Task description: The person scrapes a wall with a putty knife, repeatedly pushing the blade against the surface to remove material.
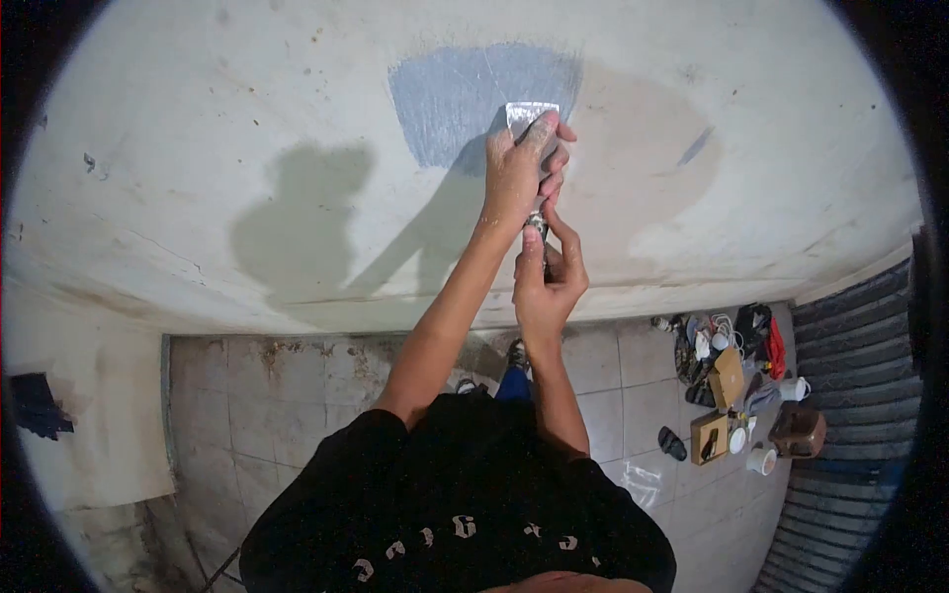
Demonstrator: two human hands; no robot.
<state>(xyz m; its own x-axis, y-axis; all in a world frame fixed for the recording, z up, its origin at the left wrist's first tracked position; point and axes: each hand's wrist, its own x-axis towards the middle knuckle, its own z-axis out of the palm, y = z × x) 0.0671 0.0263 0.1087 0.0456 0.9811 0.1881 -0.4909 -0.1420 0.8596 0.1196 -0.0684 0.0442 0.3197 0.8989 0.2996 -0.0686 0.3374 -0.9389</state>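
Observation:
A putty knife [520, 116] is held against the off-white wall, its wide metal blade pointing up over a blue-grey patch [440, 104]. My left hand [514, 178] grips the blade, with the thumb along its face and the fingers curled at its right side. Lower down, my right hand [551, 282] is closed around the dark, smeared handle. White smears show on the blade and on my left hand. The blade's top edge lies within the lower right part of the patch.
On the tiled floor at right are a cardboard box [727, 378], white tubs [760, 461], a brown container [797, 432], a sandal [671, 443] and a heap of bags. A corrugated shutter [840, 366] borders that side. Dark cloth [40, 405] hangs at left.

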